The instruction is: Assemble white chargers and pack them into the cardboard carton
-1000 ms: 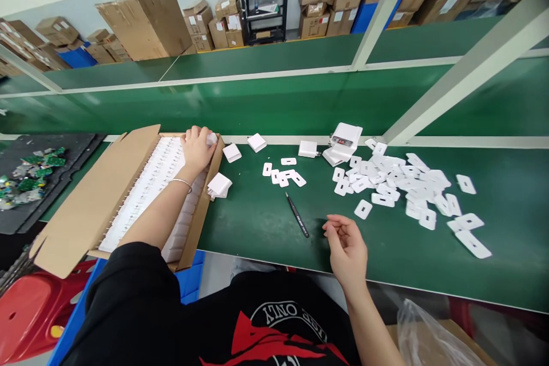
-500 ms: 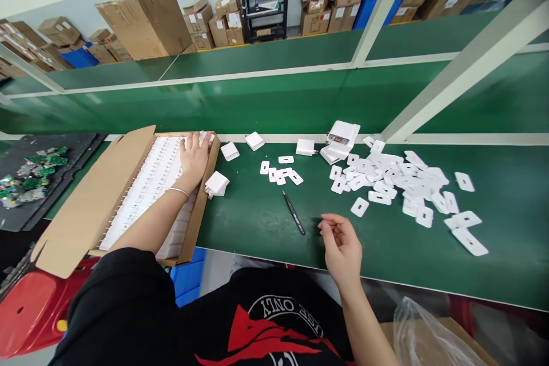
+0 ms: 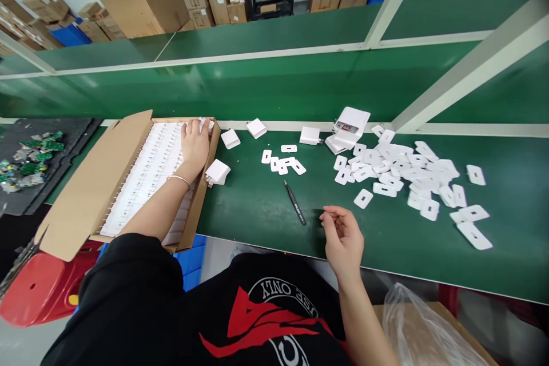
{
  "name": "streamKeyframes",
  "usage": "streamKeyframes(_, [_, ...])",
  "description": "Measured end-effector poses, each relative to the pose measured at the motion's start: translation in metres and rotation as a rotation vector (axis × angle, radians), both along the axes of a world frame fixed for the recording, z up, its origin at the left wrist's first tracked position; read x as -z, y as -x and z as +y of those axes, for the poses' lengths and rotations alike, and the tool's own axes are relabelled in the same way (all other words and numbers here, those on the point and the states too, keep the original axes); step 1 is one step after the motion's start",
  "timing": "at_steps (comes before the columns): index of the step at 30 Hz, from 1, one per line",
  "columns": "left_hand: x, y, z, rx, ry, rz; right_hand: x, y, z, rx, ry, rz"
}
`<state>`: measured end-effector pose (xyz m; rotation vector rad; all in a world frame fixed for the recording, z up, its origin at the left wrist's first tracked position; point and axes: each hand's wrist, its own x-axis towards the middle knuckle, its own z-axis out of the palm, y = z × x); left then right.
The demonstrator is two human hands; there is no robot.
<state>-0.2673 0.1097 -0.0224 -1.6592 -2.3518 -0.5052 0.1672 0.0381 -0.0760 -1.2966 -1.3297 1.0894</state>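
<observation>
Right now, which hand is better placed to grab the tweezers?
Right, I'd say: the right hand is near the handle end of the tweezers, with nothing visibly held. The left hand is over at the open carton's far end.

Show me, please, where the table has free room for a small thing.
Free: the near side between box and tweezers, and right of the right hand, nearer than the white plates. Crowded: right of centre, where those plates overlap; along the back lie scattered plugs.
</observation>
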Motion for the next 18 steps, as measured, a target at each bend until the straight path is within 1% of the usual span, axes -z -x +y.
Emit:
streamKeyframes(6, [-0.001, 0.0, 0.0, -0.002, -0.04, -0.089, 0.002, 0.0, 0.0, -0.006, -0.012, 0.002])
streamKeyframes(8, [0.0, 0.001, 0.001, -0.021, -0.047, -0.104, 0.003, 0.0, 0.0, -0.008, -0.015, 0.004])
streamKeyframes(12, [0.002, 0.005, 0.002, -0.067, -0.026, -0.075, 0.005, -0.001, 0.0, -0.015, -0.014, 0.013])
streamKeyframes(18, [0.006, 0.011, 0.004, -0.065, -0.032, -0.044, 0.002, 0.0, 0.0, -0.023, -0.013, 0.018])
